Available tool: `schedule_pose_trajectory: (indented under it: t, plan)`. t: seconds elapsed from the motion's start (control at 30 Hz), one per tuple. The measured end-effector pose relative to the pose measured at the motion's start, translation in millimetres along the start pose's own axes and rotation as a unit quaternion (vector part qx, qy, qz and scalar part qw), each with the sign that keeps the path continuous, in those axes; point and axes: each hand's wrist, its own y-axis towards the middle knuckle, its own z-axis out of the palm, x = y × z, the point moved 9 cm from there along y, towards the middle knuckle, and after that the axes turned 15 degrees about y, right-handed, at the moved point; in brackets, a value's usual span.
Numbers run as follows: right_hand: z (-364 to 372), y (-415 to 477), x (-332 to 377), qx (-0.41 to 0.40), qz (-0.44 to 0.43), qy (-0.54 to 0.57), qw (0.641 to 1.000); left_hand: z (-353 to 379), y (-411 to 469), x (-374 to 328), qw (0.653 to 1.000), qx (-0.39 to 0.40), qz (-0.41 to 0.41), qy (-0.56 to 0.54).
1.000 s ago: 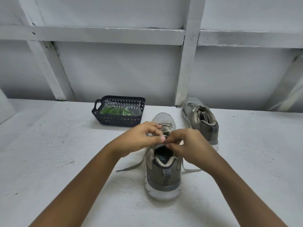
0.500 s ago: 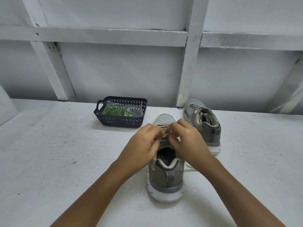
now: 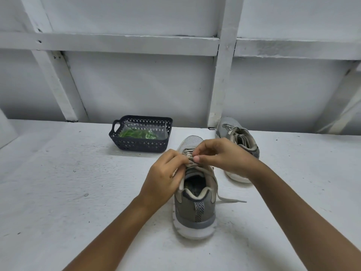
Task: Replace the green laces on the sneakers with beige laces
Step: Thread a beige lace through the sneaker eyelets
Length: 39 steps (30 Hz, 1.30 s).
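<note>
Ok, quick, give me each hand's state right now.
Left hand: fingers pinch the beige lace on the near sneaker.
Right hand: fingers pinch the same lace.

Single wide head-worn view, forward and down, near the white surface point(image 3: 58, 192).

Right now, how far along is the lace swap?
Looks done: green laces sit bagged in the basket, and the far sneaker shows beige lacing. In hand: left hand and right hand pinch the beige lace atop the near sneaker, one end trailing loose. Left: apparently tying it off.
</note>
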Motion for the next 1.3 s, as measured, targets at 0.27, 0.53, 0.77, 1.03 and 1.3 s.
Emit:
schedule_pose_trajectory:
  t: [0.27,0.53,0.77,1.03,1.3]
  plan:
    - [8.7,0.4,5.5,0.005,-0.005,-0.169,0.986,-2.6,-1.8,-4.7,0.999,-0.025,0.030,0.007]
    - [15.4,-0.2,25.6,-0.061,-0.127,-0.267,0.953,-5.0,-3.5,-7.4,1.000,-0.027,0.017,0.001]
    - [15.9,0.6,16.8,0.015,-0.087,-0.096,0.992,-0.7,-4.6,2.8,0.999,0.006,-0.017,-0.030]
    - [-0.5,2.5,25.8,-0.091,-0.148,-0.470,0.865,2.8,-0.1,5.9,0.992,0.063,-0.082,-0.067]
    - [-67.7,-6.9,-11.6,-0.228,0.048,0.068,0.970,6.4,1.2,14.2,0.979,0.114,-0.140,-0.097]
